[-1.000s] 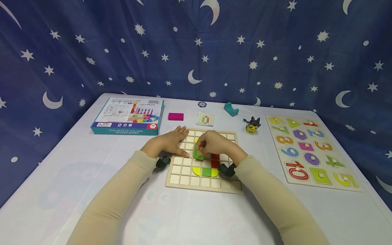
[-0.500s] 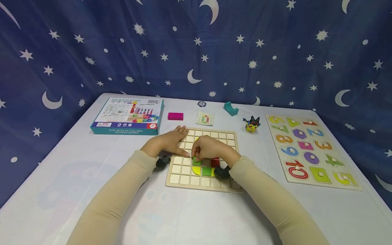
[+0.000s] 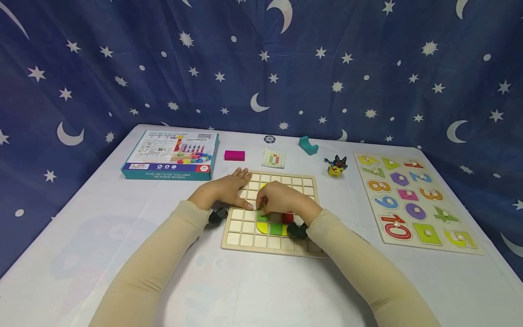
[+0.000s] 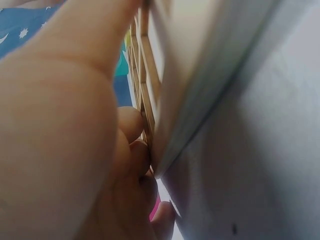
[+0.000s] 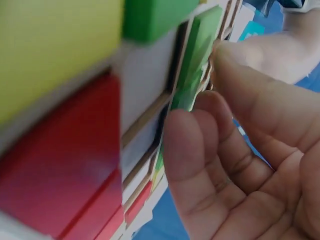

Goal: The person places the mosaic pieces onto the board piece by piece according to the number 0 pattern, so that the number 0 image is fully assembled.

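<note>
My left hand [image 3: 226,188] rests spread on the left edge of the wooden grid board [image 3: 241,243], thumb on the cells; the left wrist view shows its fingers [image 4: 131,122] along the board's edge. My right hand [image 3: 282,198] is bent over the board's middle, fingertips at a green square tile [image 3: 262,215]. In the right wrist view, the thumb and curled fingers [image 5: 185,145] are at the green tile [image 5: 202,42], low over its cell. Red tiles [image 3: 287,218], another green tile [image 3: 275,229] and a yellow rounded tile [image 3: 262,227] lie in nearby cells. The right hand hides part of the board.
Behind the board are a pattern card [image 3: 273,159], a magenta block [image 3: 234,156], a teal curved block [image 3: 308,145] and a poker chip [image 3: 269,139]. A boxed toy [image 3: 171,154] stands left. Right are a small figurine [image 3: 336,166] and a number puzzle board [image 3: 416,204].
My right hand has come down slightly toward the near left with the green tile, which now lies lower at its cell. The left hand stays put.
</note>
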A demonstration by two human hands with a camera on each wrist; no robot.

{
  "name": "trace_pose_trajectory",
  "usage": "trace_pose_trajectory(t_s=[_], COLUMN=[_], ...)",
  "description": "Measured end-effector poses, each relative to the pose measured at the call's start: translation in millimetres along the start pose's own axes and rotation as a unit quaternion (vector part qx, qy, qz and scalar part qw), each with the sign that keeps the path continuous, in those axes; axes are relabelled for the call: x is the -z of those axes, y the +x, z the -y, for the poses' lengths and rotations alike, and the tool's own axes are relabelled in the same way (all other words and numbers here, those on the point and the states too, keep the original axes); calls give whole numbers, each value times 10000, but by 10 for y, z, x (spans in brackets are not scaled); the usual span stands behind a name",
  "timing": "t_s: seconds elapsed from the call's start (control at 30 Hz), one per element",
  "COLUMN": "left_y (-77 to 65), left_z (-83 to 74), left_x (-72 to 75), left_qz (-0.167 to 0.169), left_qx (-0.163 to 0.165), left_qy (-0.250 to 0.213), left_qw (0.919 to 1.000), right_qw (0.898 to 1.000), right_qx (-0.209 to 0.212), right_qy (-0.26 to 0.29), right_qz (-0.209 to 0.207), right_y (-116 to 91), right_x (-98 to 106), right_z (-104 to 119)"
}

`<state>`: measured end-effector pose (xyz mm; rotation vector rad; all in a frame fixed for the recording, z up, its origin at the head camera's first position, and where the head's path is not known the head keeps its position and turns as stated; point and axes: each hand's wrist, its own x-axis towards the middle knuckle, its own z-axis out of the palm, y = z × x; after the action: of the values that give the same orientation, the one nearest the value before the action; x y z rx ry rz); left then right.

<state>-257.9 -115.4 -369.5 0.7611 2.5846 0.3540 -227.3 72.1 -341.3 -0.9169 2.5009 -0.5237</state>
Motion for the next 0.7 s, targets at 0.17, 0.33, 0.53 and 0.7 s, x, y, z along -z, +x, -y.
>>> trace_pose_trajectory(t_s=[0.17,0.33,0.53,0.7], left_y=[3,10,19,18], left_z=[1,-4,-23,-51], left_x=[5,1,29,60], left_qz=[18,73,194,258], left_qx=[2,28,65,167], left_qy=[25,32,68,62], left_qw=[10000,10000,9998,9995], right_qw=[9996,9976,9946,9946], right_qx=[-162,-469,-645,-638], right_qy=[174,363,554,646], right_qz=[-156,-358,-604,-510], right_y=[-84,-214,-369,-456], right_x=[55,76,94,94], right_z=[-103,-283,-499,-529])
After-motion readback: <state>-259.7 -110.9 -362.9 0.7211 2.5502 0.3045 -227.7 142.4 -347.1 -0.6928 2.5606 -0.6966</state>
